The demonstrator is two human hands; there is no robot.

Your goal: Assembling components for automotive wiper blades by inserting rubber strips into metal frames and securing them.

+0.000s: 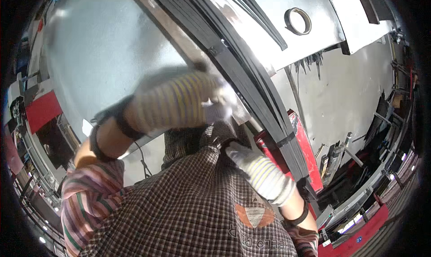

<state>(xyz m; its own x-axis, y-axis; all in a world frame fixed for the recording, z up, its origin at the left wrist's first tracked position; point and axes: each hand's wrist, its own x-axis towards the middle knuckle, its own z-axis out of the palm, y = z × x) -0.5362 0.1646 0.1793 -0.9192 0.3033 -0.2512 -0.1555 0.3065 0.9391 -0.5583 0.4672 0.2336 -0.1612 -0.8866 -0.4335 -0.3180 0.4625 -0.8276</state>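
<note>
My left hand (179, 99), in a yellow-and-grey striped glove, reaches across the near edge of the metal-topped table (103, 55). Motion smears its fingers, so I cannot make out whether they hold anything. They are close to a long bundle of black strips (233, 61) lying along the table's edge. Lower and to the right, my right hand (265, 174), gloved in pale stripes, is against the brown checked apron (179, 203). Its fingers are closed at a gathered fold of the cloth, where the creases meet; the fingertips are partly hidden.
A roll of tape (298, 21) lies on the pale surface beyond the strips, near some thinner black strips (256, 16). Below the bundle stands a red metal frame (307, 153). Dark offcuts (334, 158) are piled at the right, and a red panel (43, 112) is at the far left.
</note>
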